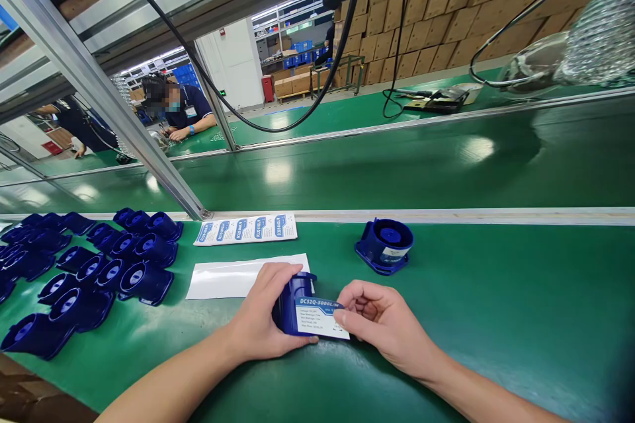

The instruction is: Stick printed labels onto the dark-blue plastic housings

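My left hand [262,317] is wrapped round a dark blue plastic pump housing [286,307], tipped on its side just above the green bench. A white and blue sticker [317,319] printed "DC52Q-5000L/H" lies against the housing's side. Its right end sticks out past the housing, pinched between the thumb and forefinger of my right hand [377,324]. Behind my left hand is a blank white backing strip [223,279]. Farther back lies a sheet of several stickers [248,229]. One blue housing with a label [389,244] stands at the back right.
Many blue housings [89,268] crowd the left of the green bench [496,317]. A metal post [129,112] slants up on the left. A black cable [278,129] loops overhead. Across the line a co-worker [191,109] bends over a bench; stacked cartons [446,6] stand behind.
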Motion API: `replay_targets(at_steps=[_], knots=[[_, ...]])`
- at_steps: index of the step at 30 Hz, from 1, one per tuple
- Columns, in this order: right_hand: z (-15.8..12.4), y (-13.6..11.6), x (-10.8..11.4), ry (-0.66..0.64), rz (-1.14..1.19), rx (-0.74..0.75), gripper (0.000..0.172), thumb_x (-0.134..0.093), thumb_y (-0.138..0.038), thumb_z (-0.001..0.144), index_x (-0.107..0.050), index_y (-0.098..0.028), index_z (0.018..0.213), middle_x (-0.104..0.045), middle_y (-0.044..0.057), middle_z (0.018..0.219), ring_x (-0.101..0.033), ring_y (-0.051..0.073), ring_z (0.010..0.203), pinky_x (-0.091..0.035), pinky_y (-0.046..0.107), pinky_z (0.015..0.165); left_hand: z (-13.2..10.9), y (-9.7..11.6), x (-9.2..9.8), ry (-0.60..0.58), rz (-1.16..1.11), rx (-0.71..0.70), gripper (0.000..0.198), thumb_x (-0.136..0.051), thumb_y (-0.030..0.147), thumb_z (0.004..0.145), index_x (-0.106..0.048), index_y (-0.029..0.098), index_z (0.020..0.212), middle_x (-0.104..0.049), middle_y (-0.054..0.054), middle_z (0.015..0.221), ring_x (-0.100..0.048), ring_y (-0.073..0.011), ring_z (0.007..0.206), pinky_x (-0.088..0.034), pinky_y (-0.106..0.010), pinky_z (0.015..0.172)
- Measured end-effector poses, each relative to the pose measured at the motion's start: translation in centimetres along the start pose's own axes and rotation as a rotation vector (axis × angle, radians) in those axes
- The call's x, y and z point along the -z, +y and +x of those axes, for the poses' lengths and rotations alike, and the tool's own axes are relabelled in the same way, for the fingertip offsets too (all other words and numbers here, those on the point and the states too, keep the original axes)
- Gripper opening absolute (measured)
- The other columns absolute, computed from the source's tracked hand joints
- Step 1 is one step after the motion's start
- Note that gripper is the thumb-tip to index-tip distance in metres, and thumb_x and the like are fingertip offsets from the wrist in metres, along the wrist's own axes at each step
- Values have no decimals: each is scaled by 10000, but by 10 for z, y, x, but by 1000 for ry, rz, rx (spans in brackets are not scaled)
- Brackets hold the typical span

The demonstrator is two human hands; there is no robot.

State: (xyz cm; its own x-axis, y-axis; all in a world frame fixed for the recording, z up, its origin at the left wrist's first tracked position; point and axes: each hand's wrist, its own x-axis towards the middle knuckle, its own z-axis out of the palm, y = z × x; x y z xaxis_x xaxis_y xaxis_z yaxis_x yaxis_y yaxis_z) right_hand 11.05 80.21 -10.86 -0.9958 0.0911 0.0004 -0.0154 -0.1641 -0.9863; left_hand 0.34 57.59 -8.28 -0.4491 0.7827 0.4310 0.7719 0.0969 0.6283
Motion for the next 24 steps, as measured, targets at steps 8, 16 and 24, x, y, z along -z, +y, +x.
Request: replay_targets(at_steps=[8,16,24], knots=[[-1,6,1,3,1,0,393,-885,-550,817,-717,-195,796,-609,-11,653,-472,134,571,-389,272,552,-1,1,0,-2,5,7,1048,-947,377,750,-338,332,1601,-552,-142,1427,-541,-355,1284,-489,-543,1100],[0,7,1,12,0,-6,417,-884,-575,806,-715,-194,789,-608,-12,636,-469,128,548,-380,266,529,0,2,1,0,3,6,1027,-945,379,755,-352,322,1593,-554,-147,1415,-543,-355,1276,-493,-543,1091],[0,6,0,14,0,-10,421,-885,-581,795,-706,-201,768,-596,-15,609,-461,125,509,-383,269,500,1,3,1,-4,5,5,1022,-935,396,764,-348,322,1598,-552,-154,1422,-543,-365,1287,-491,-550,1097]])
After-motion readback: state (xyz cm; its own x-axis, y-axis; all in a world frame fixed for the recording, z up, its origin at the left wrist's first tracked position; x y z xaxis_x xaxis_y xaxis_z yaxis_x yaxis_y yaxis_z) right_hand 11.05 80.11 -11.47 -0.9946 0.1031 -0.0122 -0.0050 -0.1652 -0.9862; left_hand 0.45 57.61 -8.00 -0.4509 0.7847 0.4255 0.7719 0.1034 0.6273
